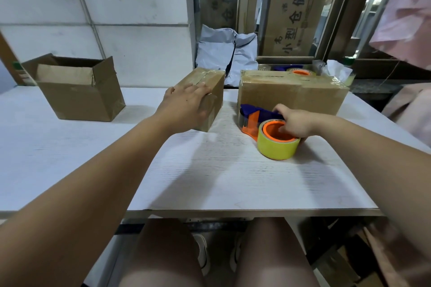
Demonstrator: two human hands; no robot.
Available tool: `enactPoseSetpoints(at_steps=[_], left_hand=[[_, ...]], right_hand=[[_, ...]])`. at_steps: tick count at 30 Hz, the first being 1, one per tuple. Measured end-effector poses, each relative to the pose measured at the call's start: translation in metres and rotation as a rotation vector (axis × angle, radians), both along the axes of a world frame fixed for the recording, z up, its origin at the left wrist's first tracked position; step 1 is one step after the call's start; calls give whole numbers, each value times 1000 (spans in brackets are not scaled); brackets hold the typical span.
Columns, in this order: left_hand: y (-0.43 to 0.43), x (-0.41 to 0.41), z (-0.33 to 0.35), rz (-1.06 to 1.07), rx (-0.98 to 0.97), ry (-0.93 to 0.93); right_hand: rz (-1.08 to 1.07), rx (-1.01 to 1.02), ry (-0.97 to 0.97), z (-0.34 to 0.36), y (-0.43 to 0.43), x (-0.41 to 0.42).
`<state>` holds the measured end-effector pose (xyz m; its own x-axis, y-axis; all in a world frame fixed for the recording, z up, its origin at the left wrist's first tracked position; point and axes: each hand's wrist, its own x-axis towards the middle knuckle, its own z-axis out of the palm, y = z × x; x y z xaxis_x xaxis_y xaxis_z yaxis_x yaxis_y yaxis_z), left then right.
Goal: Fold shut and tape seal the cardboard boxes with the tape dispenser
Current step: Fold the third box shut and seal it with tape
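Where we press: left hand [186, 106] spread over the taped box [213, 98]
Where we grip: right hand [295, 121] curled round the tape dispenser [276, 147] — just beside our left

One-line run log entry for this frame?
left hand rests on small taped box | right hand grips tape dispenser on table | open box far left, unsealed

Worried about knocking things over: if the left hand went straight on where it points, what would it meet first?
The left hand rests on the small taped box; past its top, probably the grey plastic bag, though depth is unclear.
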<state>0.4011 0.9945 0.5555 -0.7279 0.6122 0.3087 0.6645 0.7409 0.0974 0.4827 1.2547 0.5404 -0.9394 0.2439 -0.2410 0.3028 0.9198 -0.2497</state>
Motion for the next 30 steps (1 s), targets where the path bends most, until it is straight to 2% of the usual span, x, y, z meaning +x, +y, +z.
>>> enactPoseSetpoints(at_steps=[3,5,7,10,13,16,20,24,26,30], left_hand=[[-3,-3,-4,8,2,28],[-8,-8,-4,-3,84,22],[-12,-13,-6,-8,312,-8],[-18,-16,-10,59,691,-38],[-19,-14,-17,211,986,-305],[-15,-7,-27,174,1162,-536],[-10,-3,-40,69,1232,-573],[-11,-5,-62,46,1112,-529],[-12,-5,-68,74,1113,-529],[-12,-4,-70,75,1158,-532]], right_hand=[[8,-2,-18,5,1,1],[4,-88,41,14,-2,3],[27,-174,231,22,-13,2],[69,-189,584,31,-46,-5],[64,-330,772,33,-90,-16],[43,-472,811,25,-128,-27],[-32,-581,828,-4,-157,-35],[-128,-692,864,-31,-167,-38],[-162,-778,862,-39,-167,-39],[-103,-715,845,-49,-163,-39]])
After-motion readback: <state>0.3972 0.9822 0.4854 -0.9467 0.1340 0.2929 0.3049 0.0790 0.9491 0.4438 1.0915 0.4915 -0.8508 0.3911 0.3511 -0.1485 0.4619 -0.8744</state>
